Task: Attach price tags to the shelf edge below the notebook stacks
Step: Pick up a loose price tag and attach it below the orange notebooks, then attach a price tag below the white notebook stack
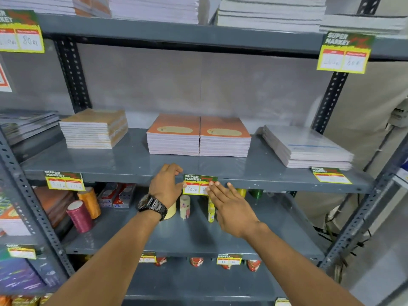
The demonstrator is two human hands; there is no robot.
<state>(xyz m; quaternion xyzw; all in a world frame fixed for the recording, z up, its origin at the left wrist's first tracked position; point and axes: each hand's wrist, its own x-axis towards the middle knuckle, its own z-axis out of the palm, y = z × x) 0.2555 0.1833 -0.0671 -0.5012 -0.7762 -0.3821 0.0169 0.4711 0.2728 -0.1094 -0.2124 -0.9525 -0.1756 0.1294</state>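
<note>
A green-and-yellow price tag (197,184) lies against the grey shelf edge (132,178), right below two orange notebook stacks (198,135). My left hand (165,186), with a black watch on the wrist, pinches the tag's left edge between thumb and fingers. My right hand (229,204) is flat, fingers spread, its fingertips pressing on the tag's right part. Two more tags (64,181) (331,175) hang on the same edge, under a tan stack (95,129) and a plastic-wrapped stack (306,146).
Thread spools (85,208), tape rolls (185,206) and small boxes stand on the shelf below. Upper shelf carries tall paper stacks and two tags (345,53). Perforated steel posts (329,102) frame the rack; cables hang at the right.
</note>
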